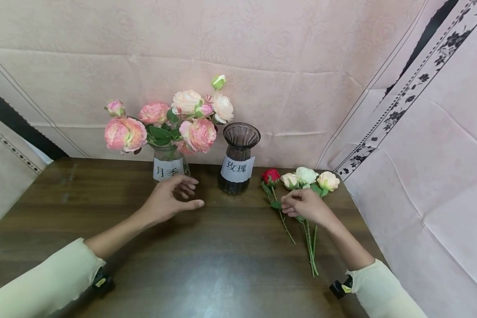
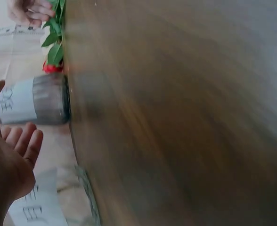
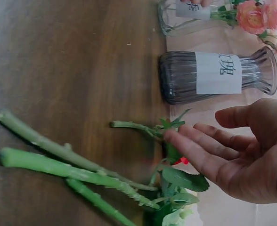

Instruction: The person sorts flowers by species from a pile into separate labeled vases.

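My left hand point(image 1: 171, 201) hovers in front of the clear glass vase point(image 1: 183, 165), fingers spread and thumb apart, holding nothing. Pink and cream flowers point(image 1: 198, 134) fill that labelled vase. To its right stands a dark ribbed glass vase point(image 1: 237, 152) with a white label and no flowers in it. My right hand point(image 1: 304, 204) is above the loose flowers, its fingers loosely bent; the right wrist view shows nothing between them. Beneath and beside it lie a red rose point(image 1: 271, 176) and several pale roses point(image 1: 307, 175), their green stems point(image 1: 310, 249) pointing toward me.
The brown wooden table point(image 1: 206, 247) carries everything. A pale pink patterned cloth point(image 1: 282, 53) hangs right behind the vases, and another cloth point(image 1: 445, 176) with a black floral band closes off the right side.
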Demonstrator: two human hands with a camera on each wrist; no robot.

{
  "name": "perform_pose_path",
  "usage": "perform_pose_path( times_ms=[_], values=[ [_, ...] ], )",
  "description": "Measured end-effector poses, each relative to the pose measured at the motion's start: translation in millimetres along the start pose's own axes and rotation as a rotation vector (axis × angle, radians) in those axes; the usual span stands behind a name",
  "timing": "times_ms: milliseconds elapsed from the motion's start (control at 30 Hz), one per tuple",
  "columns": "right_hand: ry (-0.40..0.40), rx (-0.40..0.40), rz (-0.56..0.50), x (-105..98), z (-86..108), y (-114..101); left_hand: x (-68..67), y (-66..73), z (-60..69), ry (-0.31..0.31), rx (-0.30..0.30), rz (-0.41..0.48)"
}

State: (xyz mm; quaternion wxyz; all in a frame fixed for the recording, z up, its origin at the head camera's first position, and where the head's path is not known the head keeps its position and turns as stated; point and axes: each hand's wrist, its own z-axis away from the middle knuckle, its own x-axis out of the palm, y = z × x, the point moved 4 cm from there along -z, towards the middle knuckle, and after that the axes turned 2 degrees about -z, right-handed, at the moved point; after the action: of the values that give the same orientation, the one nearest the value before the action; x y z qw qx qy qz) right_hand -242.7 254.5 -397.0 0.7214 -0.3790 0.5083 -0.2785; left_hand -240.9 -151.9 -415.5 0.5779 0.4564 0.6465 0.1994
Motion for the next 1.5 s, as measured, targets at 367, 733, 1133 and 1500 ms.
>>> perform_pose_path(
  times_ms=[367, 733, 1133, 1500],
  values=[
    [0.112, -0.019, 0.348, 11, 9.5, 9, 44.5, 3.7, -45.1, -0.066, -0.116, 0.073],
    [0.15, 0.01, 0.453, 33, 9.0, 12, 67.4, -0.9, -85.3, -0.067, -0.167, 0.126],
    [0.09, 0.038, 0.376, 39, -23.4, 50, 83.8, 0.5, -111.3, -0.017, -0.063, 0.269],
    [-0.018, 0.233, -0.201, 43, -6.3, 20, 85.5, 4.4, -118.4, 0.038, -0.057, 0.239]
  ],
)
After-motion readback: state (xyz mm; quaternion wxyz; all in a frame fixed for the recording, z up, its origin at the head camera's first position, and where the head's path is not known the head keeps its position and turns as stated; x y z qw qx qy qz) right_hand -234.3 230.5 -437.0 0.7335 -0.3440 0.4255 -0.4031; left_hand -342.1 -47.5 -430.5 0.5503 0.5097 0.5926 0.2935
